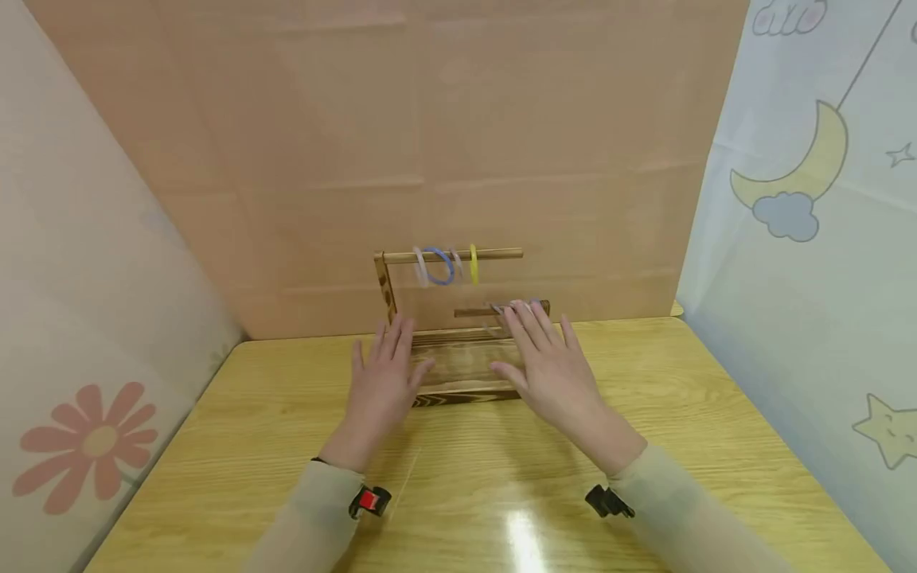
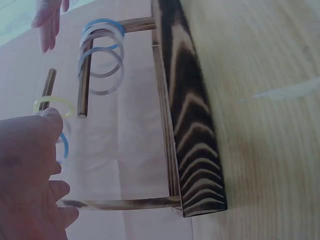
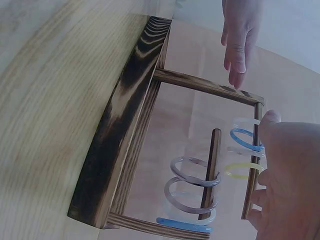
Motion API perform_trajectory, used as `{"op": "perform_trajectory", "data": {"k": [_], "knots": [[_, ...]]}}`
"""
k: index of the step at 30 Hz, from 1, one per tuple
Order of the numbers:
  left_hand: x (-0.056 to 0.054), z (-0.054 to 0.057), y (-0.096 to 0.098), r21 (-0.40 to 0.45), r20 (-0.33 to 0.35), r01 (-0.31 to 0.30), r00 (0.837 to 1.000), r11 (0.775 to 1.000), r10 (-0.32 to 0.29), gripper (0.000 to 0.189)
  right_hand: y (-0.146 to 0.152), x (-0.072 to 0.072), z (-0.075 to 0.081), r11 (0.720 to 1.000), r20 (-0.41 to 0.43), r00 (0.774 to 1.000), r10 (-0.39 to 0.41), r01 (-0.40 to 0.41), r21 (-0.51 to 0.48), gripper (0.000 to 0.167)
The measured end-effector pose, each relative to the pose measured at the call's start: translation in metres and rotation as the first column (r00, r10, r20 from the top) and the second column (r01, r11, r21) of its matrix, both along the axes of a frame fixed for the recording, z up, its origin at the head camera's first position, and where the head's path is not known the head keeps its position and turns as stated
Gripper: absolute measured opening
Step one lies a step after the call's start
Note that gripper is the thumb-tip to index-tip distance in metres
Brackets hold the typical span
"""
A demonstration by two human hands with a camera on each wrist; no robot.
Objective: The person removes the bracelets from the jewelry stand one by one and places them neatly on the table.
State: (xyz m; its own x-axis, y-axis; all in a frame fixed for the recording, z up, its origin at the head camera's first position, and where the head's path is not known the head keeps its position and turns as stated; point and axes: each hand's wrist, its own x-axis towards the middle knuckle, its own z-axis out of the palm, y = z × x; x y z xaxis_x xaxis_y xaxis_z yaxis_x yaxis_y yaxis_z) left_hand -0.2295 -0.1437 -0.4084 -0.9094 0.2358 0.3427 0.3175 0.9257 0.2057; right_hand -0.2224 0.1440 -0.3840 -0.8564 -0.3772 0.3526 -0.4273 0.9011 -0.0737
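A wooden stand with a dark-grained base [image 2: 192, 135] has two horizontal rods at different heights. On the upper rod [image 1: 501, 254] hang bracelet-like rings: a whitish one, a blue ring [image 1: 439, 266], a pale purple one and a yellow ring [image 1: 474, 264]. The lower rod [image 3: 214, 150] carries greyish-purple rings [image 3: 191, 204], a clear one and a blue one. My left hand [image 1: 383, 382] is held by the stand's left side, fingers extended and holding nothing. By its right side, my right hand [image 1: 555, 370] has its fingers extended too, partly covering the lower rod in the head view.
The stand rests on a light wood-grain table [image 1: 286, 414]. A brown sheet [image 1: 430, 119] forms the backdrop, close behind the stand. Printed panels stand left and right, with a flower [image 1: 96, 442] and a moon [image 1: 824, 159].
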Motion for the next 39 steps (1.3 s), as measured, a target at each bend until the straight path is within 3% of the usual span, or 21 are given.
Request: {"op": "perform_trajectory", "data": {"k": [10,17,25,39], "knots": [[-0.009,0.012,-0.012,0.174,0.009,-0.013,1.000,0.985,0.011,0.082,-0.006,-0.010,0.014,1.000,-0.044,0.999,0.007,-0.008,-0.026,0.088],[-0.010,0.021,-0.015,0.227,0.006,-0.021,1.000,0.974,0.021,0.082,-0.010,-0.017,0.022,0.997,-0.072,0.997,0.007,-0.012,-0.073,0.089],[-0.015,0.026,-0.020,0.269,-0.074,-0.009,0.997,0.963,0.030,0.076,-0.015,-0.018,0.028,0.986,-0.110,0.994,0.019,-0.037,-0.164,0.084],[-0.029,0.038,-0.026,0.422,-0.118,0.021,0.992,0.906,0.032,0.072,-0.023,-0.023,0.043,0.959,-0.135,0.991,-0.010,-0.029,-0.282,0.075]]}}
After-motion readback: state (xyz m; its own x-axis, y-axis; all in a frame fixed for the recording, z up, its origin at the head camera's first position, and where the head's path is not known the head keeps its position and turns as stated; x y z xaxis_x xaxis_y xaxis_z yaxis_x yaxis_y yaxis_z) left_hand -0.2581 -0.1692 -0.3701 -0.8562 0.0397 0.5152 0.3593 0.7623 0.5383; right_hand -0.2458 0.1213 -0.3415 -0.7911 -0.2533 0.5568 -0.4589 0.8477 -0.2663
